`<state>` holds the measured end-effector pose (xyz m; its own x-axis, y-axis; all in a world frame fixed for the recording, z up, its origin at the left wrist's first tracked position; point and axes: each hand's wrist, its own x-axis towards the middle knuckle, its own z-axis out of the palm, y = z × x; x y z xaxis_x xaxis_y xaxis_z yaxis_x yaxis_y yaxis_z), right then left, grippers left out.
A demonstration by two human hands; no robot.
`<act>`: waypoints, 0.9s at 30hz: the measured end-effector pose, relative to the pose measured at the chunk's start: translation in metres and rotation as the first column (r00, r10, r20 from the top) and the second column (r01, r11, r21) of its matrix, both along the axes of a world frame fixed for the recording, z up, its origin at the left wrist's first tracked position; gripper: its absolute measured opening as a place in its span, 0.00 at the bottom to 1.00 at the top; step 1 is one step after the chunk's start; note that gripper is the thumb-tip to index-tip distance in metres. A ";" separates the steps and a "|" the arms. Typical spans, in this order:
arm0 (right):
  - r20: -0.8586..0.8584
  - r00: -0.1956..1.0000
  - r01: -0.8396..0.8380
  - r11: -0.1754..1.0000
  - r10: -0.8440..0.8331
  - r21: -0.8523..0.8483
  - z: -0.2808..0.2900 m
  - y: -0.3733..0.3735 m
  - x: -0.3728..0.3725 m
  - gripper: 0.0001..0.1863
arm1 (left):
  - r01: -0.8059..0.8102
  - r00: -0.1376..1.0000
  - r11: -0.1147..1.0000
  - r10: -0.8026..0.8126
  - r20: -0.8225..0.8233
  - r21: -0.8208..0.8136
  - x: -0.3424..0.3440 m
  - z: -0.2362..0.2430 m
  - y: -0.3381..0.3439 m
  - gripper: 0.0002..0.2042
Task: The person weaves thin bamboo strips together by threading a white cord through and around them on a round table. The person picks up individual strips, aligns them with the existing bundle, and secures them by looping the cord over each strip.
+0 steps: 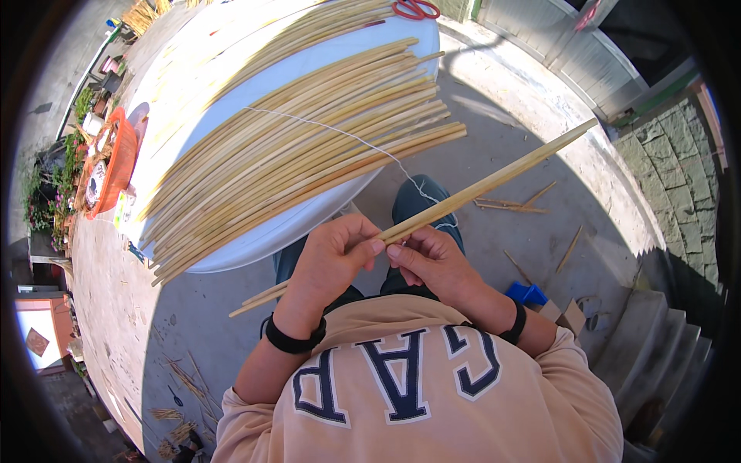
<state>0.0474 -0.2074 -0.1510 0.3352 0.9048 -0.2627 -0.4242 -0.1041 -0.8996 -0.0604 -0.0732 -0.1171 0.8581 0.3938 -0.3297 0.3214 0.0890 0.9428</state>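
While the left hand closed its fingers around a long bamboo strip, the right hand pinched the same strip just beside it. The strip ran up to the right, above the person's lap. A white string crossed the many strips on the white tabletop.

Peach sweatshirt, black wristbands
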 end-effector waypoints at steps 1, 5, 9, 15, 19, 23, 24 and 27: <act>0.015 1.000 0.009 1.000 -0.009 0.011 -0.002 0.000 0.000 0.05 | -0.006 1.000 0.999 0.005 0.023 0.039 0.000 -0.002 0.000 0.03; 0.103 0.995 0.009 0.999 -0.012 0.032 -0.012 0.000 0.001 0.05 | 0.019 0.999 0.984 -0.025 0.031 0.177 -0.003 -0.005 -0.001 0.01; 0.134 0.991 0.002 1.000 -0.005 0.025 -0.010 -0.002 0.001 0.06 | -0.011 0.999 0.941 -0.005 0.045 0.338 -0.004 0.002 -0.006 0.01; 0.264 0.962 -0.057 0.997 0.069 -0.051 0.004 0.001 0.005 0.08 | -0.059 0.997 0.936 0.040 0.061 0.347 -0.003 0.006 -0.005 0.03; 0.248 0.963 -0.100 0.995 0.101 -0.017 0.005 0.000 0.004 0.08 | -0.115 0.991 0.938 0.086 0.099 0.327 -0.004 0.011 -0.006 0.06; 0.194 0.968 -0.140 0.985 0.157 -0.098 0.008 -0.002 0.003 0.08 | -0.136 0.988 0.942 0.105 0.116 0.306 -0.010 0.003 -0.010 0.07; 0.208 0.964 -0.151 0.985 0.167 -0.087 0.010 0.001 0.003 0.08 | -0.152 0.985 0.936 0.116 0.129 0.317 -0.010 0.003 -0.008 0.07; 0.152 0.980 -0.106 0.982 0.130 -0.155 0.019 0.002 -0.002 0.07 | -0.196 0.972 0.929 0.140 0.191 0.315 -0.013 0.002 -0.010 0.07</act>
<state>0.0457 -0.2049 -0.1320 0.2771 0.8964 -0.3461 -0.2526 -0.2796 -0.9263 -0.0735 -0.0834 -0.1147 0.8004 0.5991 -0.0188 0.1692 -0.1958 0.9659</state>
